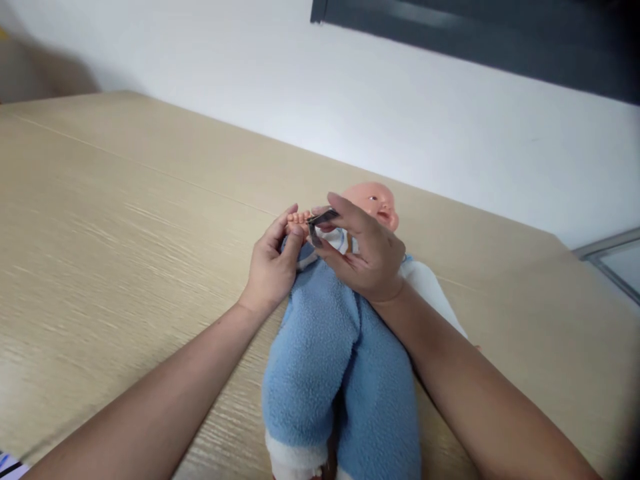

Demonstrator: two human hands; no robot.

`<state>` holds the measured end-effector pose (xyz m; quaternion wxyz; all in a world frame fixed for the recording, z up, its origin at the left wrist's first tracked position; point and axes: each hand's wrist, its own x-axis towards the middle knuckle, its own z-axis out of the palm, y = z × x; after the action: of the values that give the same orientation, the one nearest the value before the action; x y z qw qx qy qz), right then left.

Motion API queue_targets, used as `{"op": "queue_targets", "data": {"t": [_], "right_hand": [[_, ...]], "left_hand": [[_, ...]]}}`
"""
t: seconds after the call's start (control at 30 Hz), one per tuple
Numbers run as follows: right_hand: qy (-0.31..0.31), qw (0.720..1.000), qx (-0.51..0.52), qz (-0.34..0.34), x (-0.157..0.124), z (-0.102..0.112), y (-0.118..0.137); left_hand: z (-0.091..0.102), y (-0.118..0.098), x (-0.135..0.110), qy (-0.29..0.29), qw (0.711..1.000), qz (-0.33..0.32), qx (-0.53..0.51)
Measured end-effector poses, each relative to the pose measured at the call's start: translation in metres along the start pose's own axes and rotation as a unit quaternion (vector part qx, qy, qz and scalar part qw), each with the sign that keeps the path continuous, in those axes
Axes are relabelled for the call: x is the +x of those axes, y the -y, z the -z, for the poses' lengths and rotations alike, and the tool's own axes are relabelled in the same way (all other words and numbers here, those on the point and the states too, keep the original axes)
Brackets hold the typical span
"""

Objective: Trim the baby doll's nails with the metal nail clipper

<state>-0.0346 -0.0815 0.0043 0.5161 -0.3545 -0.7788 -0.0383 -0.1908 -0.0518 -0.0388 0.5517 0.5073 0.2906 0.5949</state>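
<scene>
A baby doll (320, 333) in fleecy blue trousers and a white top lies on its back on the wooden table, head away from me. My left hand (274, 260) is closed around the doll's hand (299, 220), thumb on the near side, with the small fingers showing above. Between the thumb and fingers of my right hand (367, 253) is a metal nail clipper (320, 223), its lever raised. The clipper's jaw end is at the doll's fingers; whether it touches them I cannot tell. My right hand partly covers the doll's chest and head.
The pale wooden table (125, 233) reaches back to a white wall (240, 73). A dark panel (475, 40) is at the upper right. A metal-framed object (613, 247) stands by the right edge, and a printed item (10, 465) shows at the lower left corner.
</scene>
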Motion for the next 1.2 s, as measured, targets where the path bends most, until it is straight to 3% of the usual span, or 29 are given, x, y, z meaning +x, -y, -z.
{"op": "queue_targets", "data": {"t": [0.1, 0.37, 1.2], "right_hand": [[-0.011, 0.998, -0.036, 0.05, 0.0046, 0.0011, 0.0022], [-0.022, 0.992, -0.077, 0.1, 0.0057, 0.0001, 0.0015], [-0.021, 0.986, -0.103, 0.127, 0.0077, -0.0015, -0.0008]], "left_hand": [[-0.0008, -0.0013, -0.0008, -0.002, 1.0, -0.004, -0.004], [-0.0018, -0.0021, -0.0023, -0.026, 1.0, -0.003, -0.001], [0.0008, -0.0017, -0.0017, -0.013, 0.995, -0.054, 0.082]]}}
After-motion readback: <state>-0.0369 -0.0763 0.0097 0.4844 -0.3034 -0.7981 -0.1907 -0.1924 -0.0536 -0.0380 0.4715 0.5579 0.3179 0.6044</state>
